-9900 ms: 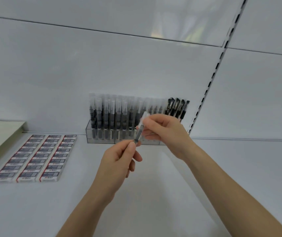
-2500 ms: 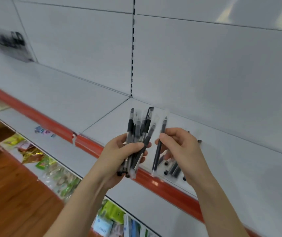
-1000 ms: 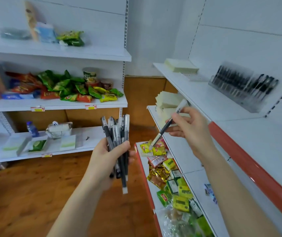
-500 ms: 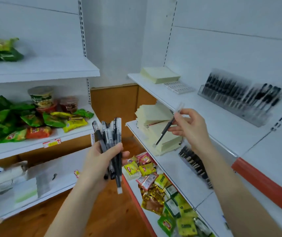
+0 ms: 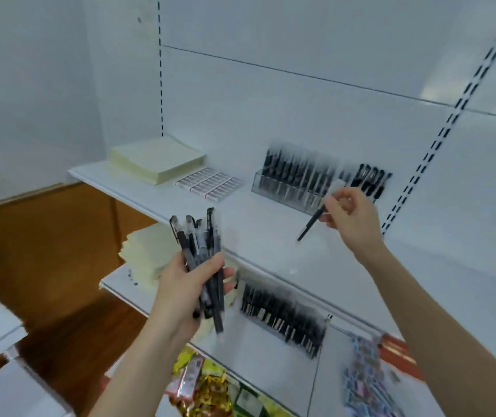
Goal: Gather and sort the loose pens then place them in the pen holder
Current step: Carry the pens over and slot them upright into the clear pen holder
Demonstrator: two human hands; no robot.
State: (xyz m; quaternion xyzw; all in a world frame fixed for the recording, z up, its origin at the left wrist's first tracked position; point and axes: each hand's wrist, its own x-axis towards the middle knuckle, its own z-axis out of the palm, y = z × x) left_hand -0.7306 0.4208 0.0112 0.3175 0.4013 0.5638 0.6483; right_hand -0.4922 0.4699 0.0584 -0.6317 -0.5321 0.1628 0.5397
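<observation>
The pen holder [image 5: 283,191] on the far shelf [image 5: 240,224] was clear, shiny plastic. The pens [image 5: 191,251] looked like smooth black plastic. The shelf was smooth and white. The paper pad [image 5: 156,159] looked matt. The near snack bags [image 5: 210,392] were shiny.

Pen holder [image 5: 274,188] in motion blur.

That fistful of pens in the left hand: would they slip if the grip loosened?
Probably. The pens sit splayed and uneven in the left hand, a few ends poking out below, so they could slide. Their barrels look smooth and round, so dropped ones would likely roll on the shelf. They look stiff.
</observation>
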